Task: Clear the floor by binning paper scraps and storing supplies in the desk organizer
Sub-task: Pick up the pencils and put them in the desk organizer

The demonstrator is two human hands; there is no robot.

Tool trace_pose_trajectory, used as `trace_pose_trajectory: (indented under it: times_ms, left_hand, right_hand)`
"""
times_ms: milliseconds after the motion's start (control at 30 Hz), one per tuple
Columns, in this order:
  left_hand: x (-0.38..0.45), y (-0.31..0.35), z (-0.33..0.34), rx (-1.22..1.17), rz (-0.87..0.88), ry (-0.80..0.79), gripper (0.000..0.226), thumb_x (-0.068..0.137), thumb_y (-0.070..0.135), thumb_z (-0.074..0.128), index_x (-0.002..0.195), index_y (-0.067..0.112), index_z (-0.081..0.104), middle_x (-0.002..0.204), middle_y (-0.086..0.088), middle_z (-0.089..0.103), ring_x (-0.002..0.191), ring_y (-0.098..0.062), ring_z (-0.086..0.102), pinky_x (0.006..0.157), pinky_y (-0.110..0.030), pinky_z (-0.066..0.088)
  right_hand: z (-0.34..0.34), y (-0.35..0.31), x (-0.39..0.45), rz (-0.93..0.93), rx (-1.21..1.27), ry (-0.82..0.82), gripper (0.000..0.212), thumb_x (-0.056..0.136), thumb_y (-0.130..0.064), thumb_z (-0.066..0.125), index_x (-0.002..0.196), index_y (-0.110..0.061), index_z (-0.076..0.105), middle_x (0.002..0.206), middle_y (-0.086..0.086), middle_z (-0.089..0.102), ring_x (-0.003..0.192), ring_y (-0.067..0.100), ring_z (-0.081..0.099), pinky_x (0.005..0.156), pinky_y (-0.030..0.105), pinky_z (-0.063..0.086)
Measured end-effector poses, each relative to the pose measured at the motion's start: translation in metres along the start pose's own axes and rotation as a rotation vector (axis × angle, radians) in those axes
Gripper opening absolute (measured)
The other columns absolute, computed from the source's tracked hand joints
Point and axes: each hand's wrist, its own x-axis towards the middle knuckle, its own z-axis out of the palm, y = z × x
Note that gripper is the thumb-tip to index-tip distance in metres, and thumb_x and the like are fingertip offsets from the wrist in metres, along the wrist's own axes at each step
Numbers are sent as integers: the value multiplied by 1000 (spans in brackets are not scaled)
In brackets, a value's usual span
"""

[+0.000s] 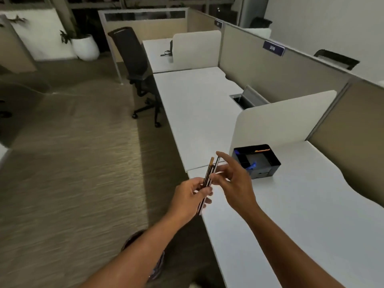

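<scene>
The left hand (pixel 192 194) gripped a small bundle of pencils (pixel 207 179), fingers curled round the lower half so the tips pointed up and away toward the black desk organizer (pixel 256 160). Just short of the organizer, the right hand (pixel 232 179) met the bundle with fingers spread and only lightly bent, thumb and a fingertip seemingly closing on one pencil; whether they truly pinched it was unclear. That hold probably served to separate one pencil for slotting in. The organizer stood on the white desk (pixel 311 215), close to its front corner and against a low cream divider (pixel 280 121), with blue and orange items already inside. Left of the organizer lay brown carpet (pixel 72 163); far beyond it stood a black office chair (pixel 135 65) and a white planter (pixel 86 47)
</scene>
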Motion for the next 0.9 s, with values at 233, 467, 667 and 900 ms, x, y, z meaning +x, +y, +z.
trace_pose_trajectory:
  times_ms: [233,467,667,900]
  left_hand:
    - [73,7,73,-35,-24,-34,11,97,23,70,108,25,73,93,-1,79,80,-19,80,71,-37,66]
    - [106,-12,97,-51,-90,-6,10,98,20,69,106,25,73,90,0,79,82,-18,79,75,-36,66]
    - [115,-26,94,-55,-133,41,9,98,20,69,103,26,72,89,0,79,81,-18,79,75,-35,66]
    - [124,-31,87,-71,-143,41,9,98,20,68,106,23,72,93,-4,77,82,-19,78,76,-34,66]
  right_hand:
    - [-79,53,42,110,86,137,54,95,-12,73,141,-35,57,92,-4,77,88,15,77,83,39,66]
    - [-127,88,84,131,78,317,40,97,-19,72,132,-33,61,98,-1,76,89,15,78,81,35,66]
    - [-142,115,131,88,-67,431,38,97,-23,70,126,-44,59,93,-6,77,88,8,76,86,28,62]
    - [-127,151,187,-13,-327,254,34,102,-10,64,133,-22,57,94,3,74,83,16,71,82,37,61]
